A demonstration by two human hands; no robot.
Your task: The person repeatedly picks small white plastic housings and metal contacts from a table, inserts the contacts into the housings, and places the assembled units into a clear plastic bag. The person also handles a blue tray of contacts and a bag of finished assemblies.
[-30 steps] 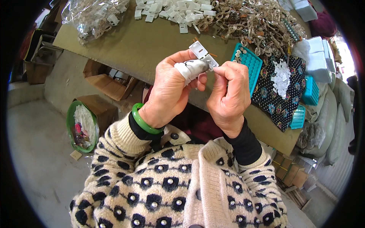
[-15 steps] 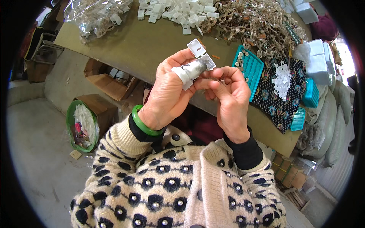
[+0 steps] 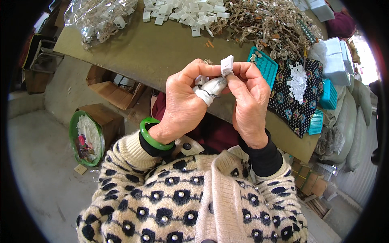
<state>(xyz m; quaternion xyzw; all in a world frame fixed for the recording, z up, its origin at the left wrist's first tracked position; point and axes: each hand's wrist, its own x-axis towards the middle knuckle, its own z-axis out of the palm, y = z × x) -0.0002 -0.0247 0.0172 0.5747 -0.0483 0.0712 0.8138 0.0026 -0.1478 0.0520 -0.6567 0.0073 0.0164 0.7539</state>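
Note:
A small white plastic case [image 3: 227, 66], its two halves folded together, is pinched between my hands above the near edge of the table. My left hand [image 3: 184, 99] grips it from the left. A finger of that hand wears a white and grey cloth wrap [image 3: 210, 90], bound with dark thread. My right hand [image 3: 250, 99] holds the case from the right, thumb and fingertips pressed at its lower end. What lies inside the case is hidden.
White cases [image 3: 186, 12] and clear coiled cords [image 3: 267, 24] are heaped at the back. A teal tray [image 3: 265, 69] with small round pieces stands right of my hands, near white pieces [image 3: 298, 83] on patterned cloth [image 3: 283, 107]. A clear bag [image 3: 101, 20] lies far left.
The white case was spread apart on its hinge and is now folded together. My right hand has moved up to grip it, and my left fingers have closed in.

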